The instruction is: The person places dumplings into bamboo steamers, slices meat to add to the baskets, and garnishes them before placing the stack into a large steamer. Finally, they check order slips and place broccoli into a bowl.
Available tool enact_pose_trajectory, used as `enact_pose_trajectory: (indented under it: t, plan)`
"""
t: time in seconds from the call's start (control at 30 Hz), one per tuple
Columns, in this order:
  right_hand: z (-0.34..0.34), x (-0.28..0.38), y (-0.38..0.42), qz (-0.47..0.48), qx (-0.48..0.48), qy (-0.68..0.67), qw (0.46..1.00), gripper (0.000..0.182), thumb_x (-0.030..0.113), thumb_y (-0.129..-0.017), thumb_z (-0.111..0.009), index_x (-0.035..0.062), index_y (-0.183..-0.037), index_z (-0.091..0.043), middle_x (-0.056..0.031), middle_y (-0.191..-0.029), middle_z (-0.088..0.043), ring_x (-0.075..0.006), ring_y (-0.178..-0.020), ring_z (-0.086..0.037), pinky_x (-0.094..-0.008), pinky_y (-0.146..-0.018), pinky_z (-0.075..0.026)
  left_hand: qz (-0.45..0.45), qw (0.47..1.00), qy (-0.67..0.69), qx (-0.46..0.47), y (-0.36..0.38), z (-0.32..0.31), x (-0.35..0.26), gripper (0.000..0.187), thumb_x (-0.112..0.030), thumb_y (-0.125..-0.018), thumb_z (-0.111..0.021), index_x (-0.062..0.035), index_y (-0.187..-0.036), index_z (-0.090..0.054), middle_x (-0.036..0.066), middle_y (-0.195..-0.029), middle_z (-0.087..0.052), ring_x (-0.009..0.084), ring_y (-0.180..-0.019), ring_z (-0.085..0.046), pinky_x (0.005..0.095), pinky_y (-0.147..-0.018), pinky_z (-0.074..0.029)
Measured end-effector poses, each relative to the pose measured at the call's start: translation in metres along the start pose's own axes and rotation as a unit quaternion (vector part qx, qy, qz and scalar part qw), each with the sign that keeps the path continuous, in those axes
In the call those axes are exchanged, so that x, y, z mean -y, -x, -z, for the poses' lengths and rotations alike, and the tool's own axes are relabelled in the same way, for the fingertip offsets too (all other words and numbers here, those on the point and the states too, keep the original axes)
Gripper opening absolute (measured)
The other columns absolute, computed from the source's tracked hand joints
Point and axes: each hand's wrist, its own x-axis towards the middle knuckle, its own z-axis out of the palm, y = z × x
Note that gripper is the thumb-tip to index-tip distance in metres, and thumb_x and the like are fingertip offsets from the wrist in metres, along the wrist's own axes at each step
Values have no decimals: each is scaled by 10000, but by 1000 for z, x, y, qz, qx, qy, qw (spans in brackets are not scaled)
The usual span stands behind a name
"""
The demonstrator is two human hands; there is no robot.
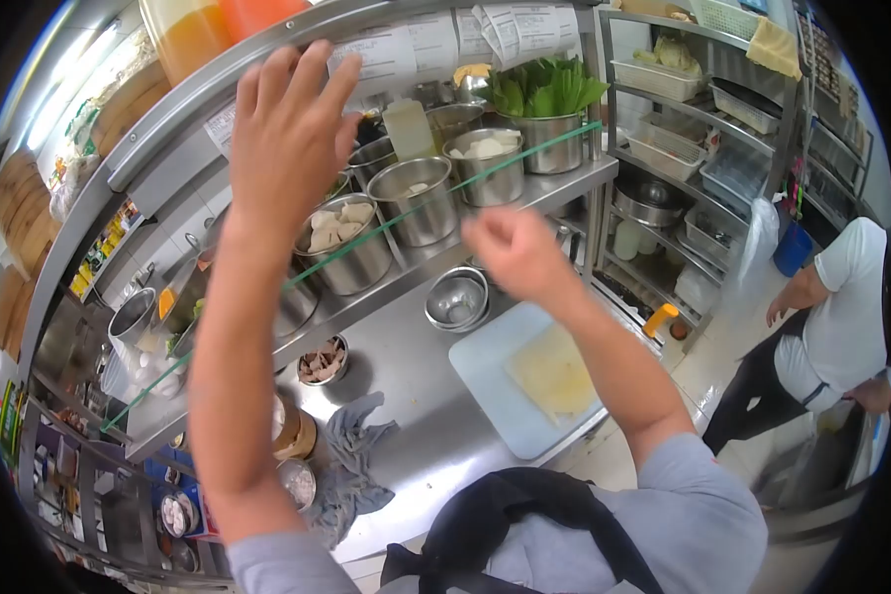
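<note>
From the head camera, the left hand (285, 139) is raised high with fingers spread apart and holds nothing; it hangs in front of the upper shelf edge (218, 94), where paper order slips (386, 54) are stuck along the rail, and the nearest slip lies just to the right of its fingertips. Below and behind that hand sits a row of steel pots on the lower ledge, the closest being the pot of pale chunks (351, 247), directly under the wrist. The right hand (515, 252) is lower and nearer the counter, fingers curled together into a loose fist; whether it pinches something small I cannot tell. It hovers above a small empty steel bowl (457, 299), which lies just down and to the left of the knuckles, and the blue cutting board (495, 396) lies below the forearm with a thin yellowish sheet (554, 371) on it, its long axis running roughly toward the person. So the right hand is the nearer one to bowl and board, the left the nearer to the slips. A grey rag (351, 465) lies crumpled on the steel counter (416, 356). Another person in a white shirt (846, 307) bends at the right, well apart.
</note>
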Motion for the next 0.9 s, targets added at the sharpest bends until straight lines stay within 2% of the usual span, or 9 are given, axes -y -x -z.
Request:
enact_pose_trajectory:
  t: [0.03, 0.1, 0.17, 0.27, 0.37, 0.5, 0.67, 0.83, 0.9]
  plan:
    - [-16, -35, 15, -42, 51, 2, 998, 383, 313, -922, -608, -24, -742, -619, -131, -649, -599, -155, -564, -486, -368, -574, -433, -48, 997, -38, 41, -5, -10, 10, 367, -152, -794, -738, -122, -1150, -653, 34, -1172, -615, 260, -1087, -558, 381, -947, -452]
    - [-58, -133, 35, -110, 125, -4, 986, 403, 303, -938, -628, -7, -686, -576, -14, -553, -487, -84, -555, -477, -317, -474, -379, -95, 989, -80, 84, -11, -13, 23, 390, -157, -799, -733, -127, -1176, -641, 25, -1211, -600, 247, -1128, -541, 387, -981, -436]
    - [-83, -184, 44, -259, 222, 6, 940, 508, 381, -942, -577, -80, -735, -624, -162, -669, -611, -239, -595, -645, -377, -510, -518, -125, 984, -13, 123, -21, -8, 31, 367, -149, -819, -712, -122, -1179, -644, 30, -1197, -606, 249, -1121, -547, 405, -983, -440]
    - [-114, -241, 51, -358, 155, -63, 919, 516, 419, -918, -626, -66, -744, -622, -79, -598, -551, -249, -692, -692, -391, -498, -591, -121, 979, 21, 162, -34, 6, 30, 305, -144, -880, -637, -55, -1172, -645, 54, -1218, -600, 275, -1129, -536, 419, -1001, -431]
    - [-140, -274, 48, -413, 90, -90, 902, 560, 454, -899, -638, -99, -810, -635, -122, -707, -594, -272, -698, -680, -432, -514, -618, -114, 973, 25, 201, -42, 16, 25, 283, -151, -916, -576, -13, -1153, -648, 65, -1234, -595, 285, -1145, -524, 414, -1005, -429]
    - [-161, -315, 44, -447, 58, -189, 873, 516, 410, -876, -654, -105, -848, -641, -153, -811, -615, -295, -719, -681, -431, -484, -616, -78, 968, 1, 240, -50, 19, 9, 271, -144, -928, -531, 1, -1116, -660, 65, -1234, -594, 281, -1164, -512, 412, -997, -430]
    - [-165, -334, 30, -426, 36, -69, 901, 339, 205, -844, -606, -132, -860, -628, -186, -803, -643, -325, -678, -686, -436, -482, -622, -54, 962, -6, 267, -57, 15, 5, 256, -134, -922, -529, -2, -1090, -668, 57, -1225, -601, 278, -1134, -526, 409, -980, -440]
    - [-149, -324, 15, -398, 85, -16, 913, 320, 160, -852, -579, -151, -918, -620, -209, -823, -663, -335, -653, -698, -403, -467, -617, -53, 951, -19, 305, -66, 24, -2, 277, -146, -867, -622, -1, -1092, -693, 96, -1153, -674, 240, -1165, -577, 403, -998, -450]
    - [-147, -325, 15, -389, 87, -9, 917, 320, 153, -852, -577, -153, -935, -620, -214, -837, -669, -331, -645, -702, -387, -461, -614, -11, 943, 12, 333, -68, 27, -5, 284, -94, -869, -595, -9, -1130, -668, 98, -1216, -621, 272, -1243, -496, 410, -1069, -388]
